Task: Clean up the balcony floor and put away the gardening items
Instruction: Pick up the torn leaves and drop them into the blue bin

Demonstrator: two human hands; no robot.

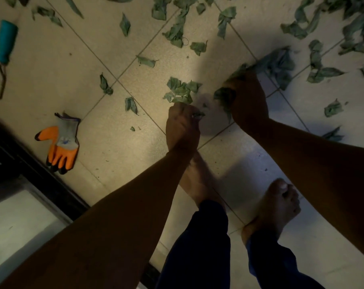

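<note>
Several green leaves lie scattered over the beige tiled floor (118, 49), thickest at the top right. My left hand (182, 126) grips a small clump of leaves (182, 90) at the floor's centre. To its right, my right hand (248, 101) holds a larger bunch of leaves (275, 63) that sticks out past its fingers. An orange and grey gardening glove (61, 144) lies flat at the left. A hand tool with a teal handle (5, 40) lies at the far left top.
My bare feet (275, 205) stand on the tiles below the hands. A dark door frame (37, 174) runs diagonally across the lower left, with a pale surface beyond it. More loose leaves (333, 107) lie right of my right arm.
</note>
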